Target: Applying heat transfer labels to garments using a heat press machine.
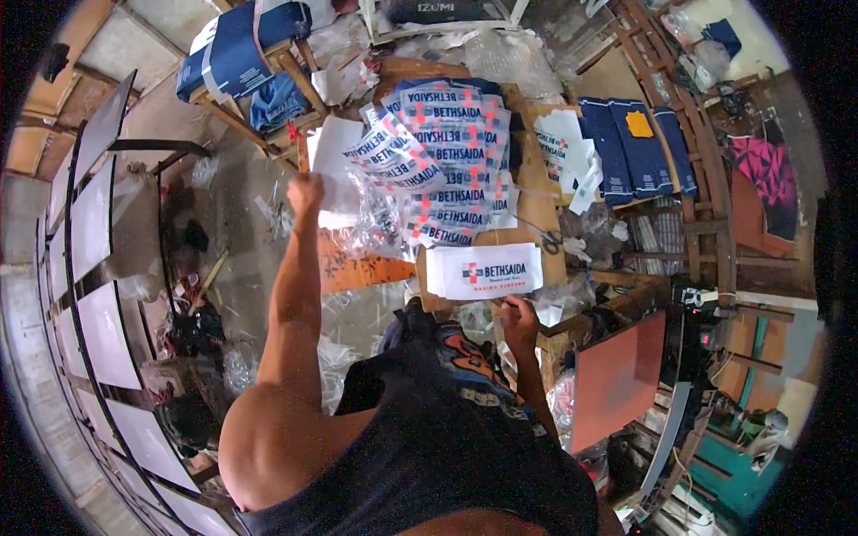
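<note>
My left hand point(306, 192) is closed at the left edge of some blank white sheets point(336, 147); whatever its fingers hold is hidden. Closed fingers of my right hand point(520, 322) meet the lower right edge of a stack of white printed sheets point(458, 284). That stack lies on a brown board right in front of me and bears a red and dark blue print. Beyond it, a heap of clear printed plastic bags point(447, 170) overlaps in rows. Crumpled clear plastic point(380, 210) hangs at the heap's left side.
Scissors point(547, 236) lie right of the bags. Dark blue folded packs point(626, 150) carry a yellow piece point(639, 124). More blue packs point(237, 54) sit on a wooden stand at far left. A rack of white panels point(103, 335) stands left; a reddish board point(617, 380) leans at right.
</note>
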Demonstrator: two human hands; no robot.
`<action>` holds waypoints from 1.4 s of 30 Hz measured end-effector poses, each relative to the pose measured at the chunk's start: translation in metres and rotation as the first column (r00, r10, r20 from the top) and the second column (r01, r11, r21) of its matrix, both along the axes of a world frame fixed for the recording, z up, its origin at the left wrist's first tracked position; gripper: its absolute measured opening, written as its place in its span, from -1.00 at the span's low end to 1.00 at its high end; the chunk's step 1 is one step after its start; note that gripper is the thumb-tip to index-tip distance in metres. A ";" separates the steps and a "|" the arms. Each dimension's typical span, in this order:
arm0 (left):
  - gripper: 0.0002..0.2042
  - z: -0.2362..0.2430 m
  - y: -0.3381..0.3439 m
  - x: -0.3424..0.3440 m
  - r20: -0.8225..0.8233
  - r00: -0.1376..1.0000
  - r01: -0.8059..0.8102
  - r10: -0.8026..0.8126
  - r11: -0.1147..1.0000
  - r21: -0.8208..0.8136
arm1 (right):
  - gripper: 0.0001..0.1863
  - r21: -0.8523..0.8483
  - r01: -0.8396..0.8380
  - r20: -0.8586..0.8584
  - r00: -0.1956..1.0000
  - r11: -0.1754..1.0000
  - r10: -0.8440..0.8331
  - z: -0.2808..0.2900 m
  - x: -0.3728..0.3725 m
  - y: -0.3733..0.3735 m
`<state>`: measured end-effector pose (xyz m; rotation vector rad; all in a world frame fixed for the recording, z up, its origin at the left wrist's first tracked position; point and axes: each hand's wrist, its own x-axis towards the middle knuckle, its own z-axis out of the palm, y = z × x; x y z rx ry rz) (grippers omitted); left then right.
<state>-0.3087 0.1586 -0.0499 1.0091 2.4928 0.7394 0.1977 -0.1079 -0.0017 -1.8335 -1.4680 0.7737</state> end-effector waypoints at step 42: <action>-0.78 0.101 -0.282 0.625 0.314 -0.074 0.933 -0.946 0.045 0.356 | -0.70 0.259 0.739 -0.110 0.662 0.622 -0.741 0.061 0.250 -0.294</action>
